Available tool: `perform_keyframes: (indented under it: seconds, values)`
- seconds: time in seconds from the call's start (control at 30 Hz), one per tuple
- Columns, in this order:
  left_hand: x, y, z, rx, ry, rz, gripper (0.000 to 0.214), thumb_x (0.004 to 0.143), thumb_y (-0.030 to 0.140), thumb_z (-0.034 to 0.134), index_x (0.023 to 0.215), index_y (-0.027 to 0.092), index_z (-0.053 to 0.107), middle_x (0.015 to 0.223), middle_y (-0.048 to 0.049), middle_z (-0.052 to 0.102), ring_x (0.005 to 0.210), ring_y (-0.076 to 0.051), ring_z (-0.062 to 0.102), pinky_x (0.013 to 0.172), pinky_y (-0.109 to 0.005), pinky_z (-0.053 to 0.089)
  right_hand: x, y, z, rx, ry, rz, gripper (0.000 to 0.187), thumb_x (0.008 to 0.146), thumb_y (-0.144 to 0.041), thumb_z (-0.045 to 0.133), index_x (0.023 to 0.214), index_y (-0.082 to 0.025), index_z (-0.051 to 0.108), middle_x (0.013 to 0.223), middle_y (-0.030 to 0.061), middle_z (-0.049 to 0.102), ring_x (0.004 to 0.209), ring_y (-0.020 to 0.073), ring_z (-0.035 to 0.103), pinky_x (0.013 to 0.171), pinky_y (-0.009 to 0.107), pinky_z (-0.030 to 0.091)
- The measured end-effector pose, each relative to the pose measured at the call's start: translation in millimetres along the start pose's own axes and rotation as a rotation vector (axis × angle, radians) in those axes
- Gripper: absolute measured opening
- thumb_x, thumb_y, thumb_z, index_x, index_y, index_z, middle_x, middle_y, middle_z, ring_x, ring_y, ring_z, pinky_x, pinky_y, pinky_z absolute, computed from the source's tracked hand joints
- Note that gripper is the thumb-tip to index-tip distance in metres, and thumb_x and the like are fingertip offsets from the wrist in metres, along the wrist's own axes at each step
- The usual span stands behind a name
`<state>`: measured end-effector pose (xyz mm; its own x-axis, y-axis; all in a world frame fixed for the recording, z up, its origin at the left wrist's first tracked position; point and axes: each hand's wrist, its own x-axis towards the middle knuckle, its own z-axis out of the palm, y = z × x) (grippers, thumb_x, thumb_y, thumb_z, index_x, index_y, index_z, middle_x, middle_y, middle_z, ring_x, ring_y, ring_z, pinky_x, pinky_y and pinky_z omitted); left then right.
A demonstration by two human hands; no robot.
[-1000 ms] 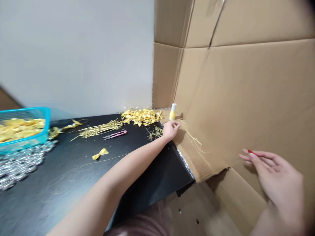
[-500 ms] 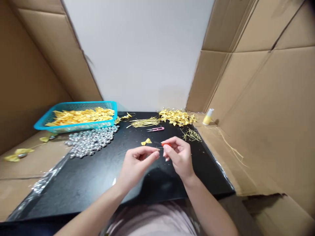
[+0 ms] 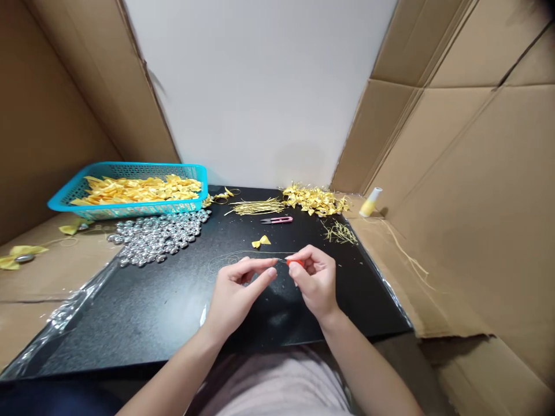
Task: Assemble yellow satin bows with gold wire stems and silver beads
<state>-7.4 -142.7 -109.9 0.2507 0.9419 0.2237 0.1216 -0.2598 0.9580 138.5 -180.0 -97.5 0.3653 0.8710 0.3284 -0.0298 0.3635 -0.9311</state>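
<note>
Red piece (image 3: pixel 295 263) is pinched in fingertips of right hand (image 3: pixel 319 282), thin end aimed at left hand (image 3: pixel 237 289), axis crosswise. Left fingertips nearly meet; hold can't be told.

Hands at work over a black desk (image 3: pixel 143 329). The right hand (image 3: pixel 315 282) pinches a red piece (image 3: pixel 295 263); the left hand (image 3: pixel 237 293) is just beside it, its grip unclear. Beyond: bow (image 3: pixel 261 241), snips (image 3: pixel 277 220), stems (image 3: pixel 256 206), bow pile (image 3: pixel 314 199). Left: beads (image 3: pixel 158 238) before a blue basket (image 3: pixel 130 208) of yellow bows (image 3: pixel 139 189). Right: spool (image 3: pixel 370 203) on cardboard (image 3: pixel 390 277).
</note>
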Motion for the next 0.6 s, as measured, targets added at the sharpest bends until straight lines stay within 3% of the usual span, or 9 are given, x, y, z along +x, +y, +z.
perform_keyframes:
  seconds: [0.6]
  values:
    - [0.4,-0.4,1.6,-0.219,-0.09,-0.115,0.022,0.069,0.034,0.077,0.086,0.02,0.08,0.083,-0.006,0.077,0.071,-0.018,0.067,0.066,-0.026,0.053,-0.5,-3.6,1.7,0.001,-0.03,0.027,0.002,0.063,-0.019,0.063,0.062,-0.018,0.062,0.048,-0.0051,0.053,0.039,0.0054,0.042,0.038,0.017,0.033]
